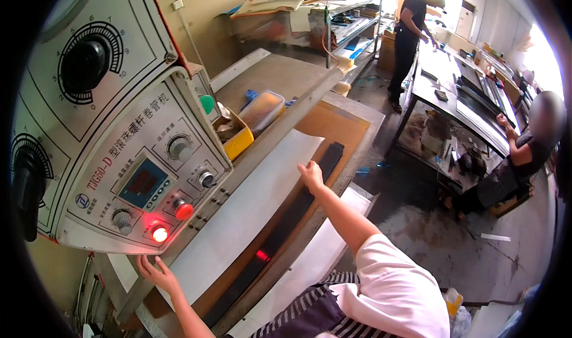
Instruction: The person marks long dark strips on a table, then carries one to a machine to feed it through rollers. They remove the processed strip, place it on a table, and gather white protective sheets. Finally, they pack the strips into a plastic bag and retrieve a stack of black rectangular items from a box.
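Note:
A long white sheet (244, 213) lies slantwise on a brown board (333, 123), beneath the machine's control panel (140, 159). Along the sheet's near side runs a narrow black bar (277, 234), with a red light spot on it. My right hand (311, 177) is closed, its fingertips pinching the sheet's near edge toward the far end, just beside the bar. Below the panel's lower edge, at the sheet's near-left end, my left hand (156, 273) has its fingers apart; I see nothing in it.
The panel carries knobs, a lit red lamp (159, 234) and a red button (183, 210). Behind a metal rail stand a yellow bin (238, 138) and a clear plastic box (262, 111). Two people work at a long table (435, 94) on the right. Another white sheet (310, 260) lies nearer me.

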Tool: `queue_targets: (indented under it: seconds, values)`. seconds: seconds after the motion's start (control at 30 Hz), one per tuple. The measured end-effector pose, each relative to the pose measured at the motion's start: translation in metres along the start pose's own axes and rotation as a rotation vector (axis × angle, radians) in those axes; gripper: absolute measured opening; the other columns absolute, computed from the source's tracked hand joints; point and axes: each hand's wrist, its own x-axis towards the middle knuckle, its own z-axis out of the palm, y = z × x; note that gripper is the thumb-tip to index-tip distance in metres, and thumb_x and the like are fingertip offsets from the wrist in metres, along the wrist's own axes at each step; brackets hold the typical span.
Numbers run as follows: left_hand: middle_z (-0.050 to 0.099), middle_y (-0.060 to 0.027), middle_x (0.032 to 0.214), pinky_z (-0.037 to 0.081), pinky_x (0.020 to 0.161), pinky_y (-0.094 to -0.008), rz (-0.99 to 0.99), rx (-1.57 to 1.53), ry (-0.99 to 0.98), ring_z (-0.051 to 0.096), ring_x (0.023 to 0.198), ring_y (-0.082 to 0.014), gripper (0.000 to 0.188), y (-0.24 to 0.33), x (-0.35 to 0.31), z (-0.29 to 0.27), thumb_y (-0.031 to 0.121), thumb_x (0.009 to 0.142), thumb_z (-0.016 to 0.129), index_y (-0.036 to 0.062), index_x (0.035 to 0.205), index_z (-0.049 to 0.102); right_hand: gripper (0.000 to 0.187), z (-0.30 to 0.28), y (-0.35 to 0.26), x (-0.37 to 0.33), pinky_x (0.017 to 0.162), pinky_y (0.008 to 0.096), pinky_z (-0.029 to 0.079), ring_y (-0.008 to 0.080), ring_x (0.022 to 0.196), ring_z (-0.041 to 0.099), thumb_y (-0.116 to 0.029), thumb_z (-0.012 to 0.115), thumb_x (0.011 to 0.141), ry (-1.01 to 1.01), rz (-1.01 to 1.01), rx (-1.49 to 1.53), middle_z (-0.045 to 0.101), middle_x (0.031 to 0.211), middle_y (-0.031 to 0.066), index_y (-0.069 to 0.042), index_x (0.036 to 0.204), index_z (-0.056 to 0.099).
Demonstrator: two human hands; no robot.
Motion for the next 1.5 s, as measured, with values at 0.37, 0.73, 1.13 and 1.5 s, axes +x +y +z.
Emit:
queue_targets:
  seconds: [0.37, 0.73, 1.13, 1.5]
  values:
    - [0.053, -0.0226, 0.127, 0.038, 0.097, -0.0425, -0.123, 0.047, -0.687, 0.049, 0.116, -0.0372, 0.045, 0.054, 0.044, 0.049, 0.034, 0.099, 0.038, 0.0001, 0.124, 0.053, 0.085, -0.026, -0.016, -0.106, 0.107, 0.0439, 0.028, 0.0268, 0.128, 0.038, -0.033, 0.085, 0.055, -0.815, -1.097, -0.935, 0.047, 0.132, 0.0092, -0.012, 0.129, 0.048]
    - [0.058, -0.022, 0.118, 0.041, 0.093, -0.0451, -0.128, 0.201, -0.599, 0.054, 0.108, -0.0381, 0.044, 0.045, 0.035, 0.064, 0.033, 0.098, 0.037, 0.0006, 0.119, 0.057, 0.057, 0.001, -0.018, -0.098, 0.094, 0.038, 0.039, 0.0222, 0.109, 0.052, -0.029, 0.083, 0.053, -0.947, -1.044, -1.146, 0.059, 0.108, 0.0037, -0.014, 0.104, 0.062]
    - [0.056, -0.022, 0.12, 0.038, 0.094, -0.0464, -0.283, 0.032, -0.669, 0.051, 0.111, -0.0389, 0.036, 0.079, 0.05, 0.037, 0.026, 0.095, 0.043, 0.0036, 0.12, 0.058, 0.047, -0.009, -0.02, -0.102, 0.101, 0.0435, 0.034, 0.0224, 0.119, 0.047, -0.024, 0.078, 0.058, -0.963, -1.107, -1.098, 0.057, 0.114, 0.004, -0.016, 0.102, 0.063]
    - [0.058, -0.0229, 0.113, 0.04, 0.089, -0.0473, -0.154, -0.045, -0.547, 0.053, 0.104, -0.0404, 0.031, 0.054, 0.038, 0.055, 0.018, 0.091, 0.046, 0.0012, 0.113, 0.06, 0.046, -0.016, -0.028, -0.105, 0.104, 0.0431, 0.027, 0.02, 0.119, 0.045, -0.016, 0.066, 0.071, -0.767, -1.267, -0.984, 0.055, 0.117, 0.0031, -0.014, 0.116, 0.058]
